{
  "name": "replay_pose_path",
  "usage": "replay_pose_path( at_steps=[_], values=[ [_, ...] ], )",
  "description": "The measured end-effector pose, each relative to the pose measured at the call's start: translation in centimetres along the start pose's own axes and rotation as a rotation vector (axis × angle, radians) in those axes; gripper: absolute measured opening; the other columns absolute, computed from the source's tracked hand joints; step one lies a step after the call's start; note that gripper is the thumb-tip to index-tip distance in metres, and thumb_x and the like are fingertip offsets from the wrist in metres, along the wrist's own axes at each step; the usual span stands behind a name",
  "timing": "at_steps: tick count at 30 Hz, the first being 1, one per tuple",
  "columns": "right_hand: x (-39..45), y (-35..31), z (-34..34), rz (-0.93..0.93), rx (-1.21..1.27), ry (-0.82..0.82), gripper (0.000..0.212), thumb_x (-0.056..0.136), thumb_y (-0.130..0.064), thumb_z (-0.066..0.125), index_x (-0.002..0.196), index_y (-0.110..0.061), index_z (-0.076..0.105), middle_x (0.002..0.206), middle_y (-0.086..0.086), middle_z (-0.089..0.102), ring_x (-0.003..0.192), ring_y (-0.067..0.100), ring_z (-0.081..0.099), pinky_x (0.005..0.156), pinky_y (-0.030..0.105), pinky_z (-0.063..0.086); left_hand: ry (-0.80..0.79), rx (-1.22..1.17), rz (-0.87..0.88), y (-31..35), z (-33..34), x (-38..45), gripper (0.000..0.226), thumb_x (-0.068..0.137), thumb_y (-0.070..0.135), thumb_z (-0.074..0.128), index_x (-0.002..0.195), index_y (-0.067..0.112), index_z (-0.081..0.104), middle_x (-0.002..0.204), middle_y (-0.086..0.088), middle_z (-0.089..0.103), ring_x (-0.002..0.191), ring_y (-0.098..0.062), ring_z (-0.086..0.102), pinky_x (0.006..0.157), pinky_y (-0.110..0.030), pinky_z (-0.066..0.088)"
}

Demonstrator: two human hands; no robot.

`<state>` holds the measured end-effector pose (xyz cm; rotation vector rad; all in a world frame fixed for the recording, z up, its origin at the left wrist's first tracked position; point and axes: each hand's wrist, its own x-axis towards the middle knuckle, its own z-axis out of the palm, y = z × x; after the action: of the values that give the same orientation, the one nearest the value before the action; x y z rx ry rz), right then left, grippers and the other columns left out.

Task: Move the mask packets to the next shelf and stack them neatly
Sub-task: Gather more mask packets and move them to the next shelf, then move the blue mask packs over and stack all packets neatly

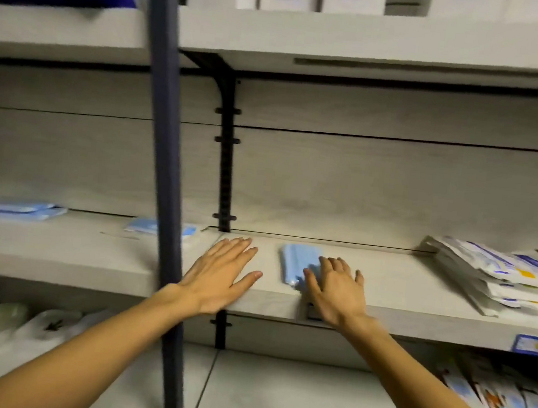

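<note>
A blue mask packet (298,262) lies on the right shelf (402,284), at 12 o'clock from the right hand (335,287), whose released grip touches its near end. The left hand (220,273) rests flat, empty, at the packet's 9 o'clock.
</note>
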<state>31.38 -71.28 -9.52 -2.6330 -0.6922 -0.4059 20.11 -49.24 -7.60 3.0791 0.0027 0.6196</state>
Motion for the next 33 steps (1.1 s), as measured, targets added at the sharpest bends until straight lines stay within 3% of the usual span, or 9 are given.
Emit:
replay_pose_path(
  at_steps=[3, 7, 10, 12, 17, 22, 28, 33],
  values=[
    [-2.2, -5.5, 1.5, -0.048, 0.107, 0.15, 0.053, 0.105, -0.043, 0.038, 0.149, -0.014, 0.042, 0.15, 0.009, 0.047, 0.139, 0.027, 0.041, 0.118, 0.045, 0.027, 0.097, 0.059, 0.141, -3.2, -1.3, -4.9, 0.061, 0.104, 0.054, 0.033, 0.157, 0.024, 0.032, 0.167, 0.001, 0.022, 0.154, -0.015, 0.019, 0.124, -0.026, -0.003],
    [-5.8, -12.6, 4.1, -0.15, 0.261, 0.216, 0.05, 0.099, -0.037, 0.053, 0.144, -0.015, 0.048, 0.145, 0.006, 0.051, 0.133, 0.025, 0.049, 0.113, 0.043, 0.039, 0.118, 0.162, 0.254, -8.0, -3.1, -11.0, 0.052, 0.102, 0.046, 0.045, 0.147, 0.021, 0.048, 0.161, -0.002, 0.037, 0.145, -0.018, 0.037, 0.122, -0.035, 0.027],
    [-8.8, -17.5, 6.0, -0.18, 0.409, 0.195, 0.032, 0.091, -0.033, 0.058, 0.121, -0.023, 0.057, 0.113, -0.004, 0.061, 0.104, 0.017, 0.061, 0.085, 0.035, 0.052, 0.137, 0.188, 0.226, -11.9, -5.0, -15.0, 0.045, 0.097, 0.037, 0.053, 0.138, 0.019, 0.057, 0.152, -0.004, 0.048, 0.137, -0.021, 0.047, 0.113, -0.035, 0.039],
    [-10.4, -20.8, 7.4, -0.263, 0.39, 0.099, 0.024, 0.09, -0.036, 0.056, 0.113, -0.027, 0.055, 0.103, -0.01, 0.058, 0.092, 0.014, 0.061, 0.073, 0.027, 0.045, 0.128, 0.238, 0.163, -14.7, -6.2, -17.1, 0.043, 0.095, 0.036, 0.053, 0.134, 0.019, 0.059, 0.148, -0.005, 0.051, 0.136, -0.022, 0.048, 0.112, -0.036, 0.04],
    [-9.9, -28.8, 9.0, -0.447, 0.414, 0.003, 0.036, 0.093, -0.033, 0.058, 0.128, -0.029, 0.054, 0.124, -0.012, 0.06, 0.11, 0.006, 0.061, 0.09, 0.021, 0.048, 0.057, 0.334, -0.039, -20.4, -8.8, -21.2, 0.048, 0.09, 0.04, 0.052, 0.134, 0.022, 0.057, 0.149, -0.006, 0.051, 0.135, -0.022, 0.05, 0.113, -0.038, 0.04],
    [-6.2, -35.5, 9.7, -0.528, 0.345, -0.034, 0.043, 0.095, -0.033, 0.056, 0.137, -0.026, 0.05, 0.135, -0.006, 0.058, 0.119, 0.011, 0.056, 0.097, 0.026, 0.048, -0.042, 0.379, -0.219, -25.3, -10.4, -23.2, 0.055, 0.091, 0.041, 0.052, 0.142, 0.02, 0.05, 0.159, -0.011, 0.038, 0.142, -0.026, 0.042, 0.116, -0.039, 0.035],
    [0.4, -41.6, 11.9, -0.491, 0.321, -0.09, 0.049, 0.094, -0.035, 0.054, 0.14, -0.02, 0.048, 0.14, 0.001, 0.055, 0.128, 0.022, 0.05, 0.102, 0.034, 0.045, -0.093, 0.457, -0.409, -31.9, -11.0, -22.4, 0.058, 0.095, 0.042, 0.05, 0.148, 0.022, 0.04, 0.168, -0.009, 0.017, 0.149, -0.026, 0.027, 0.117, -0.041, 0.031],
    [6.7, -45.3, 14.4, -0.506, 0.253, -0.148, 0.052, 0.094, -0.037, 0.054, 0.142, -0.017, 0.047, 0.141, 0.007, 0.054, 0.128, 0.027, 0.048, 0.106, 0.039, 0.043, -0.184, 0.512, -0.519, -38.6, -11.7, -19.4, 0.061, 0.094, 0.042, 0.053, 0.149, 0.022, 0.036, 0.168, -0.01, 0.012, 0.149, -0.027, 0.027, 0.117, -0.042, 0.033]
  ],
)
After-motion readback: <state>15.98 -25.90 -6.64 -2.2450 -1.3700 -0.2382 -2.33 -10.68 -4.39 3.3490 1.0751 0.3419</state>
